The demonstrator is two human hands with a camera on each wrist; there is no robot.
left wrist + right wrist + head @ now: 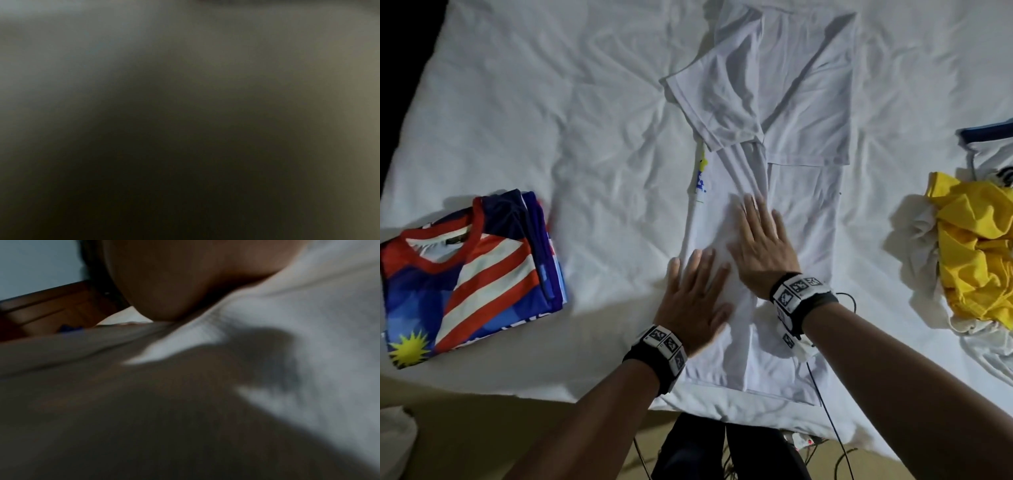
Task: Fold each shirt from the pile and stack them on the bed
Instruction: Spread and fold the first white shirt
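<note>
At the left edge of the white wrinkled bed sheet [551,102] lies a folded jersey with red and white stripes, a blue body, a red collar and a yellow sunburst [465,274], resting on top of another folded blue garment whose edges show along its right side. In the middle of the bed a white short-sleeved shirt [804,192] lies stretched lengthwise, its sides folded inward into a long panel, one sleeve lying across the upper part and a small blue and yellow print showing at its left edge. The left hand [693,301] lies flat on the lower left part of this shirt, fingers straight and slightly spread, gripping nothing. Just beside it, slightly farther up the cloth, the right hand [762,246] also presses palm-down with straight fingers and holds nothing; both wrists carry black bands with white marker blocks. The left wrist view is dark and blurred, and the right wrist view shows only the heel of the hand against white cloth. At the right edge of the bed sits a crumpled pile of shirts, yellow fabric over white pieces [972,253].
</note>
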